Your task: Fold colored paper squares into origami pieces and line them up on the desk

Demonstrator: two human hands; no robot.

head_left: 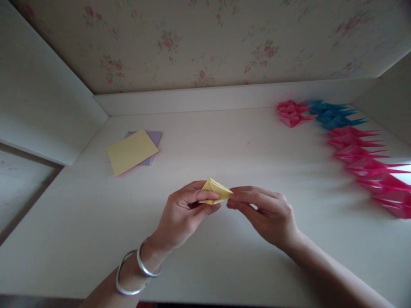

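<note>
Head view: at the far left, a white panel (41,77) stands beside the white tabletop (224,265), and next to it, toward the back, a yellow paper sheet (132,153) lies askew over lavender paper (156,137), with a thin pinkish edge showing beneath the yellow. Nearer the front, two silver open bangles (118,278) circle the left wrist. The left hand (183,214) pinches a small folded yellow paper (212,188) between thumb and fingers, one finger laid across its face. This folded piece is held at the middle, above the tabletop, its broad, layered end in the left hand and its narrow point aimed right. There the right hand (268,214) meets it, thumb and fingertips drawn together on the point, the other fingers curled close. Behind, floral wallpaper (212,42) with pink roses rises over a white ledge (192,99). Farther right, at the back, two pink origami pieces (291,117) sit against a group of blue origami pieces (334,119) with long spikes; from these a row of deeper pink origami pieces (362,164) runs forward along the right side, spikes pointing right.
</note>
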